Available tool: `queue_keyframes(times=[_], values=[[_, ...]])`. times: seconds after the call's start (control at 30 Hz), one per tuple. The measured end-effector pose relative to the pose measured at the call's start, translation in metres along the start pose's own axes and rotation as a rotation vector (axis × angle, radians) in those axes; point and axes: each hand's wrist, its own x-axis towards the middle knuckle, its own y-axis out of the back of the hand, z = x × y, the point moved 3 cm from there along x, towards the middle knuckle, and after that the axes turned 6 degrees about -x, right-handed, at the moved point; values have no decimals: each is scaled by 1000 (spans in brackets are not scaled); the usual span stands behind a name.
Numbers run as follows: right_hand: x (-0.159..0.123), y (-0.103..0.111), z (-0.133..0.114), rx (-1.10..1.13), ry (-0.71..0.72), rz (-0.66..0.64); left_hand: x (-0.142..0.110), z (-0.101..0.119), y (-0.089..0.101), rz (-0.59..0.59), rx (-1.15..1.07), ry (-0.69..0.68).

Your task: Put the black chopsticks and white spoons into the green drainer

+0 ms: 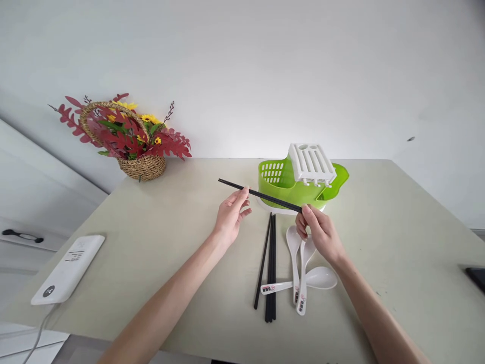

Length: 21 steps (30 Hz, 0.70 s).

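Both hands hold one black chopstick (265, 196) level above the beige table (159, 242). My left hand (231, 215) pinches it near its left part with thumb and fingers. My right hand (318, 230) grips its right end with closed fingers. Below them, more black chopsticks (270, 268) lie side by side on the table, with three white spoons (299, 273) just to their right. Behind the hands stands a green utensil drainer (288, 184) with a white slotted insert (312, 163).
A wicker basket of red and yellow artificial flowers (131, 136) sits at the back left against the wall. A white power bank (68, 268) with a cable lies near the left edge. A dark object (478, 277) shows at the right edge.
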Motion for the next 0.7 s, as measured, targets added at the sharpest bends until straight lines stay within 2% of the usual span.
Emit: queue_keyframes(times=[0.27, 0.43, 0.6, 0.7], values=[[0, -1, -5, -115, 28, -26, 6, 41, -12, 56, 140, -129], [2, 7, -4, -9, 17, -11, 25, 87, -19, 80, 126, -340], [7, 13, 6, 202, 1, -36, 37, 140, -45, 77, 197, -615], [11, 13, 12, 331, 1, -87, 45, 155, -68, 94, 282, -731]])
